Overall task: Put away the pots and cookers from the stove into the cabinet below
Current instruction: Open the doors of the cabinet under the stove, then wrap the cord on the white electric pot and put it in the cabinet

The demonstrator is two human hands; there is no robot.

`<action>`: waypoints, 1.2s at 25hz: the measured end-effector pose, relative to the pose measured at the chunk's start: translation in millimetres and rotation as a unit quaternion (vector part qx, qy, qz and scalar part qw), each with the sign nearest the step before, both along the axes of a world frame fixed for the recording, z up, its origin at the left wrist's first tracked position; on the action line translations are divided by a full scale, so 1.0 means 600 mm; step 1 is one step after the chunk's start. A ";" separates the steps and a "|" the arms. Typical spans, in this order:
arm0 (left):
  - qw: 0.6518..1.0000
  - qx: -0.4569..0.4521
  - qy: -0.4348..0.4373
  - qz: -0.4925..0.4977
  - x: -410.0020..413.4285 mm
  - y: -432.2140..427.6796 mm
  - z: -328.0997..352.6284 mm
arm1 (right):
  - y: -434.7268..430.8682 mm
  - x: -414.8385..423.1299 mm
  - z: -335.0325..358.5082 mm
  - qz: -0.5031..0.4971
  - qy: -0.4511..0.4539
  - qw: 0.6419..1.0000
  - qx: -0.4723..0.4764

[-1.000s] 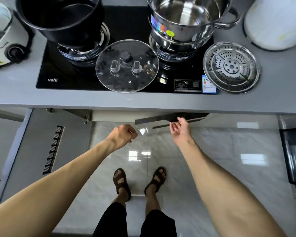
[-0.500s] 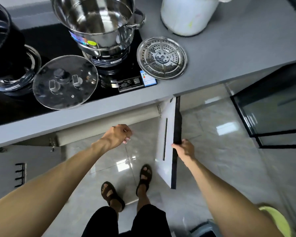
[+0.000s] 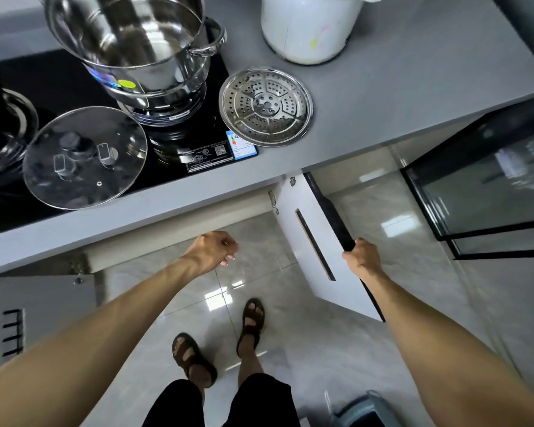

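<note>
At 3 o'clock, right hand grips white flat cabinet door; left hand loosely curled, empty. Overswing risks striking black-framed glass panel.

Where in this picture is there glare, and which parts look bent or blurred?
Head view: glare lies on the floor tiles and inside the steel pot; the wide lens bends the counter edge; the glass door at the picture's right is smeared; the right hand gripping the cabinet door looks sharp.
</note>
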State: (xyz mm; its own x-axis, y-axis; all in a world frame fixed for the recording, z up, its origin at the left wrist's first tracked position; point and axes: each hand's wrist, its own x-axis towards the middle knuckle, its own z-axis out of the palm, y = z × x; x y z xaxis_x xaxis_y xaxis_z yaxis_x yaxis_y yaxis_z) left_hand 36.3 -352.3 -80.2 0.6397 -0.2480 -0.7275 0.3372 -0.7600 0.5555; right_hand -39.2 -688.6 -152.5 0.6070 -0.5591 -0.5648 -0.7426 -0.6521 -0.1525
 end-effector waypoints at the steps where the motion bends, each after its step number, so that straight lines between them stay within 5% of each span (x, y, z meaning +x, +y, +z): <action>1: 1.000 0.000 0.002 0.003 0.001 0.001 -0.001 | -0.001 0.001 -0.001 -0.008 -0.004 1.000 0.000; 13: 1.000 -0.013 0.003 -0.004 0.013 -0.009 0.005 | 0.020 0.011 0.024 0.001 0.042 0.999 -0.029; 18: 1.000 -0.021 -0.004 0.008 0.010 0.002 0.027 | 0.113 0.062 0.080 0.035 -0.067 0.994 0.077; 22: 0.997 -0.017 -0.031 0.063 0.002 0.075 0.058 | 0.232 0.122 0.125 0.173 -0.031 0.968 0.179; 30: 0.961 0.005 -0.075 0.265 -0.066 0.356 0.118 | 0.553 0.194 0.192 0.397 -0.018 0.894 0.207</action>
State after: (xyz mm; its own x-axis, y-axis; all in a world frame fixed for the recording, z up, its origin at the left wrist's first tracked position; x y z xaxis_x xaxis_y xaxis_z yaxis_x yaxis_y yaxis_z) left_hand -3.2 -138.8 -9.3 0.7726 0.1485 -0.6172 0.5950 -0.5085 0.6224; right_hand 77.2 -357.0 -37.3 0.7412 0.3081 -0.5964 -0.0611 -0.8538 -0.5170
